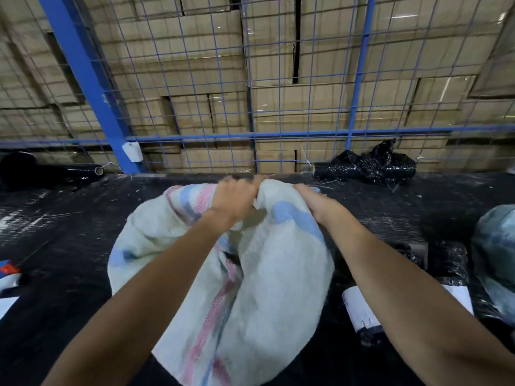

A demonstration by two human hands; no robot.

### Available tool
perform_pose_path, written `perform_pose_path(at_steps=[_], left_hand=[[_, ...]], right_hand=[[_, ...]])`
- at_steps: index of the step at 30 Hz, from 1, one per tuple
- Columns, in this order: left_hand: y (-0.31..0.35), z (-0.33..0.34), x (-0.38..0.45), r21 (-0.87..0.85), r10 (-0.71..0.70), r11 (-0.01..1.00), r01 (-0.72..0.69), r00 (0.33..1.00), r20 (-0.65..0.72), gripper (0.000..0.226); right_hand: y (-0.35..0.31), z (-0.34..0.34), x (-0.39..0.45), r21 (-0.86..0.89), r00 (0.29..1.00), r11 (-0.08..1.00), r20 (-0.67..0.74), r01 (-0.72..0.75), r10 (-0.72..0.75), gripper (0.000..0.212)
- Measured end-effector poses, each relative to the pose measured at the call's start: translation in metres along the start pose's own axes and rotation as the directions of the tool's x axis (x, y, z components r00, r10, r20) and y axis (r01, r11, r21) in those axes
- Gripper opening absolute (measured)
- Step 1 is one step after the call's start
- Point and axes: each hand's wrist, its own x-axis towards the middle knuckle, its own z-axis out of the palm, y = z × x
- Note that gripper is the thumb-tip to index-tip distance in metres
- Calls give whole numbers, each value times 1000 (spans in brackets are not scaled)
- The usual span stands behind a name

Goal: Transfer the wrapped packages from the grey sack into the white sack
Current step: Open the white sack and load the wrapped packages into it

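A bulging white woven sack [267, 288] with blue and pink stripes lies on the black-wrapped table in front of me. My left hand [235, 200] grips the gathered cloth at its far end. My right hand [312, 199] holds the same bunched top just to the right, and the two hands nearly touch. Black-wrapped packages with white labels [359, 310] lie beside the sack on the right, partly hidden by my right forearm. A grey-green sack [496, 263] shows at the right edge. The white sack's contents are hidden.
A blue wire-mesh fence [278, 133] with stacked cardboard boxes behind it closes the far side. Crumpled black film [370, 162] lies at its foot on the right, a black film roll [75, 174] on the left. A blue and red object [8, 268] sits at the left edge.
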Motion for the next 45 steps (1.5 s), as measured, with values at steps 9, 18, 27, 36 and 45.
perform_pose_path(at_steps=[9,18,27,36,45], left_hand=[[-31,-34,27,-72,-310,948,309,951,-10,32],[-4,-38,-8,57,318,943,-328,841,-437,95],[-14,-29,14,0,-70,998,70,997,39,30],[21,13,-32,189,554,822,-538,676,-486,18],[-127,128,-103,5,-261,944,331,736,625,58]], right_hand=[[-5,10,-10,-322,997,945,67,56,-37,25],[5,-13,-10,347,982,937,164,32,-95,33],[-20,-1,2,-289,972,930,121,229,-201,92],[3,-2,42,8,949,1000,-315,13,-10,29],[12,-23,28,-500,992,857,-83,-124,95,34]])
